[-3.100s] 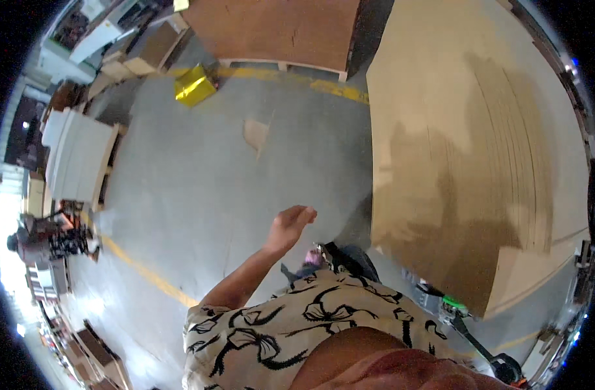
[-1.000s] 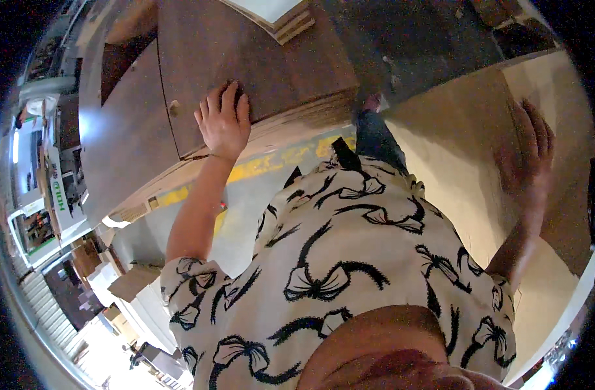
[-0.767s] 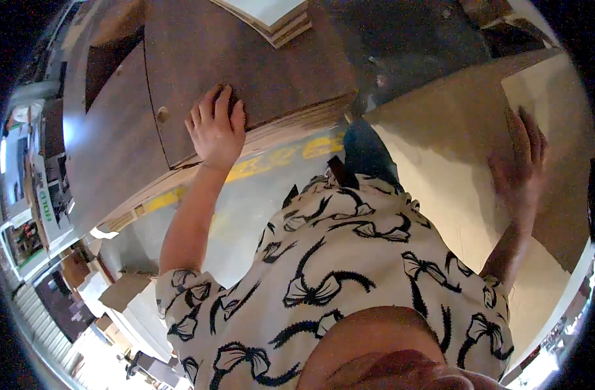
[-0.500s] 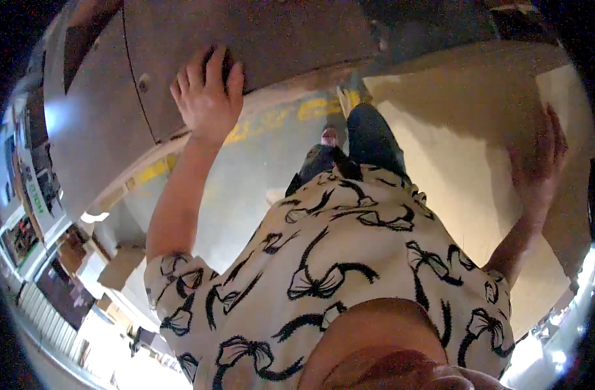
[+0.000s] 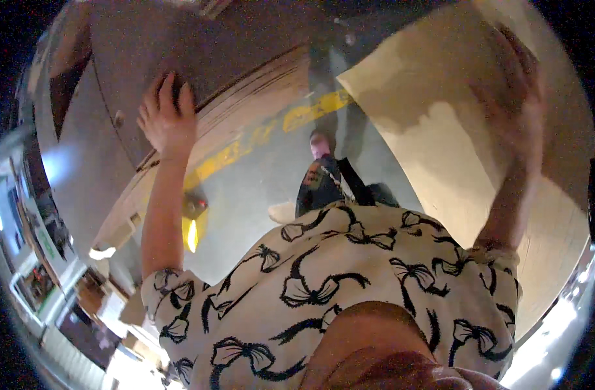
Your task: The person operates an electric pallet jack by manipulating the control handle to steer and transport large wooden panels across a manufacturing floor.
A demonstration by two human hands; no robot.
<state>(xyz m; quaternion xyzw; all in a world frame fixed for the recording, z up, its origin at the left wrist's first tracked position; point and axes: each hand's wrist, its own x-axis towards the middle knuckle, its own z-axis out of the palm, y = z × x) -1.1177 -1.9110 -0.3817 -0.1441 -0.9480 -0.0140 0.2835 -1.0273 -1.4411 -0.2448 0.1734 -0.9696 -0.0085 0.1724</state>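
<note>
My left hand (image 5: pixel 167 120) lies over the near edge of a large brown panel (image 5: pixel 239 39) at the upper left. Its fingers are spread, with nothing visible between them and the surface. At the right a broad tan sheet (image 5: pixel 440 162), like plywood or board, stands close beside me. Against its upper part is my right hand (image 5: pixel 515 104), blurred and in shadow. The fingers look stretched out along the sheet; whether they press on it is hard to tell.
Grey floor (image 5: pixel 252 188) with a yellow painted line (image 5: pixel 265 133) runs between the two panels. My foot (image 5: pixel 321 146) is on it. Cartons and shelving (image 5: pixel 102 302) lie at the lower left, beside bright lights. A small yellow-lit object (image 5: pixel 192 224) sits near my left forearm.
My left hand has shifted left and a little nearer me in the picture. My right hand has moved farther forward along the tan sheet. My legs have changed position, as in a step.
</note>
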